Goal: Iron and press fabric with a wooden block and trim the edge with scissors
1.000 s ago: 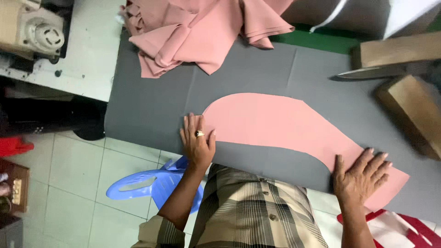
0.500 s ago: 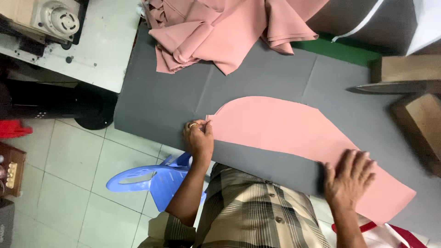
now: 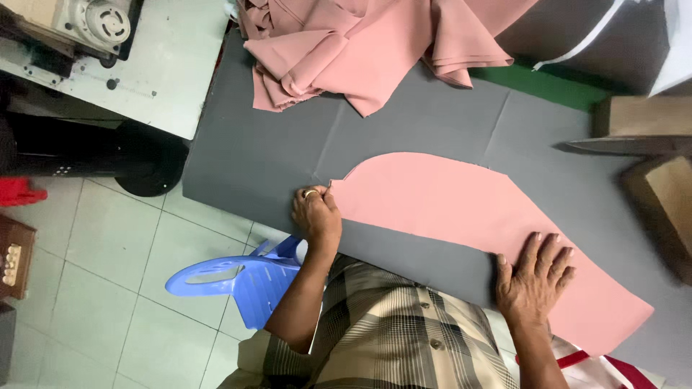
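A curved, cut piece of pink fabric (image 3: 461, 216) lies flat on a grey table surface (image 3: 259, 158). My left hand (image 3: 316, 216), with a ring on one finger, is closed at the piece's pointed left tip and pinches its edge. My right hand (image 3: 535, 279) lies flat with fingers spread on the piece's near edge, toward its right end, pressing it down. My checked shirt fills the bottom of the view.
A heap of loose pink fabric (image 3: 375, 43) sits at the table's far side. A sewing machine (image 3: 94, 21) stands on a white table at top left. Cardboard boxes (image 3: 649, 119) and a long metal blade (image 3: 627, 146) are at right. A blue plastic chair (image 3: 238, 277) stands below.
My left hand went from lying flat on the fabric's left end to pinching its tip. My right hand stayed flat on the piece. The view shifted slightly.
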